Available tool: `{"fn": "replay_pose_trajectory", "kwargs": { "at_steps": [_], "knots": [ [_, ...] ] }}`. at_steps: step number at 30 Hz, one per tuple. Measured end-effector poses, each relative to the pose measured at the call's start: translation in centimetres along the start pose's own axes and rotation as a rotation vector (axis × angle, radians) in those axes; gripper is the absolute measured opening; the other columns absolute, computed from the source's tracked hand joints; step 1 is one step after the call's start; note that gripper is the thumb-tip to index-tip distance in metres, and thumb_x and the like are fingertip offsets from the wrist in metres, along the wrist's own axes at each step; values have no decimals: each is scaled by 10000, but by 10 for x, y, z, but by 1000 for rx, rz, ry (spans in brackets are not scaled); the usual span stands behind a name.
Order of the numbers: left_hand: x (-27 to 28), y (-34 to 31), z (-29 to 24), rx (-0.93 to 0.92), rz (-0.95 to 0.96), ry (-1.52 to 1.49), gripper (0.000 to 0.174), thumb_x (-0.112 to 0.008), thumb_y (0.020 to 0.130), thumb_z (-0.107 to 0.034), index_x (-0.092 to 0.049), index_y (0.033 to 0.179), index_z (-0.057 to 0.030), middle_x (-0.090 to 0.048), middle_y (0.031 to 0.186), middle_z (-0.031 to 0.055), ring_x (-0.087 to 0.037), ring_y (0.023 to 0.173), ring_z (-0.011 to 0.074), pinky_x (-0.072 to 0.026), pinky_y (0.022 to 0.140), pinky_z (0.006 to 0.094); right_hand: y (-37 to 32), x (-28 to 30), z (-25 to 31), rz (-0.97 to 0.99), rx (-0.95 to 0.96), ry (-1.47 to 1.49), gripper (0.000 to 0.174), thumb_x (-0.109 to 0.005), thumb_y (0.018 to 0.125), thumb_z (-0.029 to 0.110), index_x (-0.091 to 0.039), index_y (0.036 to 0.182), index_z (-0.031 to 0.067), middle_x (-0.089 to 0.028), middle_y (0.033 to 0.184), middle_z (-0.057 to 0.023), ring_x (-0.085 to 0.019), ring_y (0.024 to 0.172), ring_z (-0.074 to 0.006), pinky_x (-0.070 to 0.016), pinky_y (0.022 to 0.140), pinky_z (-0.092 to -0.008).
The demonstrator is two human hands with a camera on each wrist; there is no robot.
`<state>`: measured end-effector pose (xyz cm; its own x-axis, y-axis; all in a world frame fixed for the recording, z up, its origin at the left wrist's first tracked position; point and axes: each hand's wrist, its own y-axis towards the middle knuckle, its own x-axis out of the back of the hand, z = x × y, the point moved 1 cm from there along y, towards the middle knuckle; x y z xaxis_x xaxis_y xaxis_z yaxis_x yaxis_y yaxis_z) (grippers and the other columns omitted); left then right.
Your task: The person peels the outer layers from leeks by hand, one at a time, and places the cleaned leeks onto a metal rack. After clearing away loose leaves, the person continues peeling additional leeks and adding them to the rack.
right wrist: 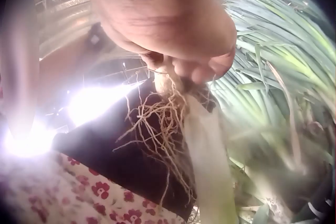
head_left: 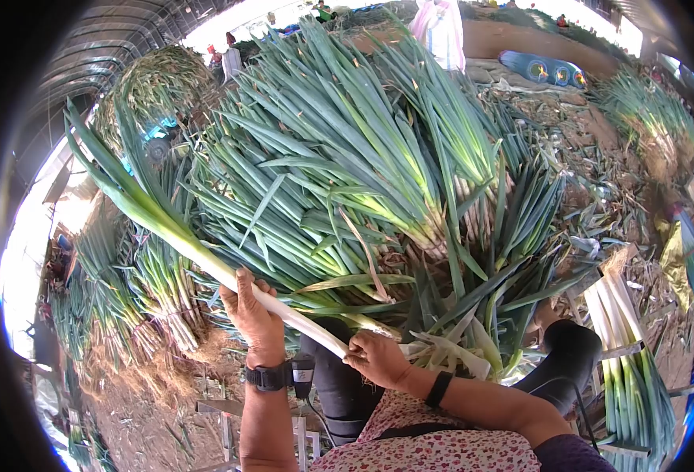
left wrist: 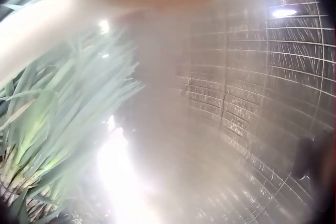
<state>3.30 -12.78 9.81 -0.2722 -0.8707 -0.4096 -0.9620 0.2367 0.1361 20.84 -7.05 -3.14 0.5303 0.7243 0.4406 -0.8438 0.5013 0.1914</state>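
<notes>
One leek (head_left: 201, 258), one grip each: left hand (head_left: 254, 318) wrapped round white shaft, right hand (head_left: 376, 358) pinching root end.

Glare blurs the leek (left wrist: 29, 35) (left wrist view).

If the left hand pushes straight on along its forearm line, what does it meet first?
Probably the leek pile. The left hand, with its grip round the leek, points up and away into those green leaves. How near they are is unclear.
</notes>
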Motion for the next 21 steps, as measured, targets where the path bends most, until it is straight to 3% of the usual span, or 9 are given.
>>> {"fn": "replay_pose_trajectory", "kwargs": {
  "at_steps": [3, 6, 8, 9, 12, 13, 16, 17, 21],
  "knots": [
    [0, 2, 6, -35, -35, 28, 216, -596, 894, -184, -438, 1020, -107, -474, 782, 17, -505, 656, 117, -435, 554, 264, -6, -6, 4, -79, 85, -52, 181, -684, 776, 216, -580, 810, 71, -590, 786, -92, -603, 725, -288, -477, 619, -385],
    [3, 7, 11, -51, -28, 59, 247, -604, 887, -180, -429, 1038, -96, -484, 771, 24, -504, 649, 113, -436, 550, 262, -12, 4, 9, 143, 126, -29, 166, -676, 783, 226, -577, 813, 95, -589, 771, -78, -601, 708, -288, -473, 605, -386],
    [6, 14, 17, -91, -38, 118, 267, -608, 884, -182, -422, 1055, -93, -488, 769, 26, -502, 647, 108, -435, 549, 259, -35, -5, 8, 472, 350, 150, 163, -670, 790, 232, -577, 819, 101, -587, 746, -69, -599, 689, -289, -469, 596, -383],
    [5, 16, 19, -111, -44, 142, 278, -609, 883, -183, -419, 1063, -92, -491, 767, 26, -501, 647, 106, -435, 548, 258, -46, 5, 17, 581, 270, 158, 201, -685, 784, 259, -574, 819, 96, -583, 729, -62, -597, 673, -286, -465, 592, -377],
    [0, 12, 22, -198, -30, 178, 301, -601, 886, -187, -409, 1096, -89, -486, 762, 28, -493, 645, 105, -435, 556, 255, -31, 25, 10, 335, 79, 71, 256, -703, 770, 291, -563, 810, 80, -575, 712, -69, -597, 666, -284, -464, 590, -373],
    [-1, 10, 20, -198, -6, 218, 396, -582, 890, -174, -381, 1222, -91, -481, 762, 26, -484, 640, 106, -433, 565, 252, -22, 25, 2, 103, 121, 22, 294, -727, 745, 294, -543, 821, 79, -574, 730, -72, -599, 667, -284, -462, 585, -372],
    [-5, 9, 23, -215, 72, 138, 530, -565, 892, -152, -309, 1354, -107, -479, 768, 23, -480, 640, 107, -431, 570, 251, -1, 16, -7, -61, 156, -92, 288, -735, 737, 254, -530, 845, 83, -578, 763, -73, -605, 694, -279, -463, 588, -373],
    [-6, 9, 24, -174, 48, 134, 612, -559, 887, -124, -254, 1418, -143, -484, 802, 19, -484, 647, 106, -442, 584, 254, 2, 13, -7, -53, 82, -79, 260, -747, 707, 203, -541, 806, 80, -571, 750, -59, -585, 725, -256, -469, 645, -356],
    [-14, 4, 20, -117, 21, 40, 606, -567, 881, -80, -281, 1410, -159, -486, 859, 17, -494, 666, 98, -472, 602, 268, 2, 4, -16, -32, 107, -82, 227, -714, 739, 187, -524, 814, 88, -579, 780, -68, -603, 739, -273, -464, 591, -376]
  ]
}}
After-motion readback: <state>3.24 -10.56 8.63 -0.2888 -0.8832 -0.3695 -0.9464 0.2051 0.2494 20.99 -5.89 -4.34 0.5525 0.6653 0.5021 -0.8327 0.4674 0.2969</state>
